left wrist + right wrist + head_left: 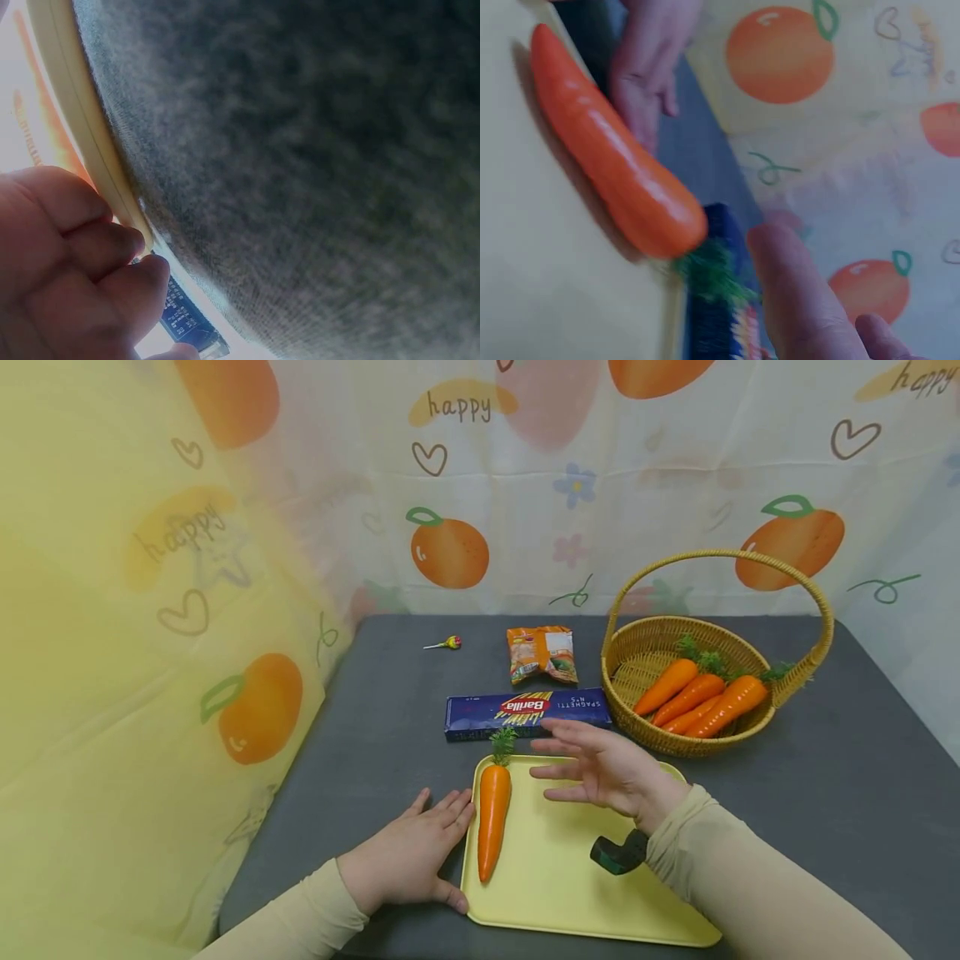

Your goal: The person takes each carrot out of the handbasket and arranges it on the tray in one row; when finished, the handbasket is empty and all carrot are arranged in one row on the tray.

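Note:
An orange carrot [492, 822] with a green top lies lengthwise along the left side of a yellow tray [585, 902]. My left hand [416, 852] rests at the tray's left edge, fingers extended against the rim and thumb near the lower corner. Over the tray's upper part hovers my right hand [600, 768], fingers spread and apart, holding nothing. In the right wrist view the carrot [615, 150] lies on the tray, away from the right fingers [799, 292]. The left wrist view shows the left fingers [105, 247] by the tray rim [90, 127].
Behind the tray lies a blue spaghetti box [528, 712]. Farther back are an orange snack packet [542, 654] and a lollipop [444, 643]. A wicker basket [622, 681] with a tall handle stands at the right, holding several carrots [697, 697]. Patterned curtains border the grey table [352, 743].

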